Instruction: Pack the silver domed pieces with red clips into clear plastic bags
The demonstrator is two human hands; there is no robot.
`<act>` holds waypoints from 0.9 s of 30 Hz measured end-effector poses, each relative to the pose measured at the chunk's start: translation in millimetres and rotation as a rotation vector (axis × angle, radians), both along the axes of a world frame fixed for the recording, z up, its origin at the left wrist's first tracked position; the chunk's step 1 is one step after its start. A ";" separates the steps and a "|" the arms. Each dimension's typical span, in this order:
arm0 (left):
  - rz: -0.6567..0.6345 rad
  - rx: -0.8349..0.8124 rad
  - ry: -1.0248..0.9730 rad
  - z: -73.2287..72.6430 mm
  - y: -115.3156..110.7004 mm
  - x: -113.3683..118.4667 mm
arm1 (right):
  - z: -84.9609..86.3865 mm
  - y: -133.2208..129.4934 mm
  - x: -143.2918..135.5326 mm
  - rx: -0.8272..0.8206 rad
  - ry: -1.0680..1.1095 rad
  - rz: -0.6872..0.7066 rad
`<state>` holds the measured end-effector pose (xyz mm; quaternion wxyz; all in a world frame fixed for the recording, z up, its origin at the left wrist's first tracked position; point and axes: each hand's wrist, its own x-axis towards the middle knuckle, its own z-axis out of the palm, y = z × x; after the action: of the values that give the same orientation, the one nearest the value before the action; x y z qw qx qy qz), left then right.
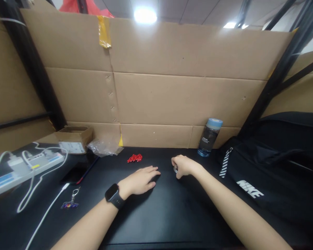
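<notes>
My left hand (142,180), with a black watch (115,196) on the wrist, lies palm down on the black tabletop (156,218). Its fingers are stretched out and it holds nothing. To its right, my right hand (183,166) is closed in a pinch just over the table. Between thumb and fingers shows a small, pale, shiny round object (175,169), mostly covered, whose kind I cannot make out. A small red tangled bundle (135,158) lies just beyond my left hand; whether it is cord or clips is unclear.
A blue-capped water bottle (210,137) and a black Nike bag (271,173) stand right. Left are a power strip (23,172), phone (74,173), white cable (48,211), keychain (71,203), small cardboard box (74,137) and clear plastic bag (106,147). Cardboard panels (156,100) wall the back.
</notes>
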<state>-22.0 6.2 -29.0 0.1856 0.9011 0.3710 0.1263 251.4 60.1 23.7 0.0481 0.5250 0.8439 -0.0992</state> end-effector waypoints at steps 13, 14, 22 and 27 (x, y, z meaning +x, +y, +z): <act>0.135 -0.126 -0.498 -2.0 11.8 16.6 | -2.1 4.7 17.7 0.059 0.101 0.099; 0.177 -0.242 -0.612 -3.0 11.7 22.5 | 1.1 4.0 15.4 0.069 0.118 0.109; 0.140 -1.145 -1.311 4.4 -11.5 56.3 | 32.9 -18.3 -48.4 0.172 0.263 0.319; 0.360 -1.102 -1.441 14.5 -14.0 46.7 | 30.7 -25.2 -78.6 0.192 0.211 0.401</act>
<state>24.7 -7.8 -14.5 0.7515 0.3181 0.3080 0.4890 172.8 34.9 54.4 -0.0719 0.3361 0.9371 -0.0614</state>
